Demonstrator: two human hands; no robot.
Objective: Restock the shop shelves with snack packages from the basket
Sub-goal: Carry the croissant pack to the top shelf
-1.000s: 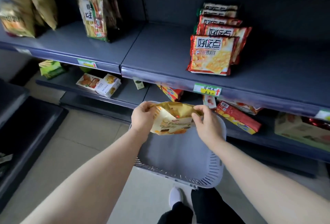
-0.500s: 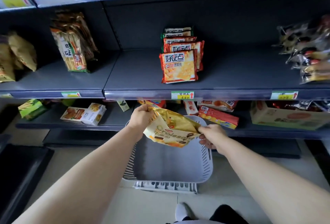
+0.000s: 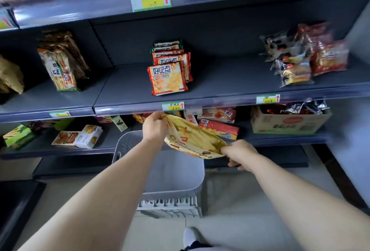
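A glossy yellow snack bag (image 3: 192, 140) hangs tilted between both hands, over a pale grey slatted plastic basket (image 3: 172, 196) that stands on the floor at its 6 o'clock. The left hand (image 3: 155, 128) has its fingers curled round the bag's 10 o'clock corner. The right hand (image 3: 240, 153) pinches the 4 o'clock corner (which fingers meet the foil is hard to tell). At 12 o'clock, red-and-yellow cracker packets (image 3: 168, 78) stand on the dark grey metal shelf (image 3: 230, 82), apart from the bag.

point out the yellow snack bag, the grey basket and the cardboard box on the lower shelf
yellow snack bag (image 3: 193, 140): head view, middle of its printed face
grey basket (image 3: 174, 171): head view, bare inner wall
cardboard box (image 3: 288, 124): head view, front panel
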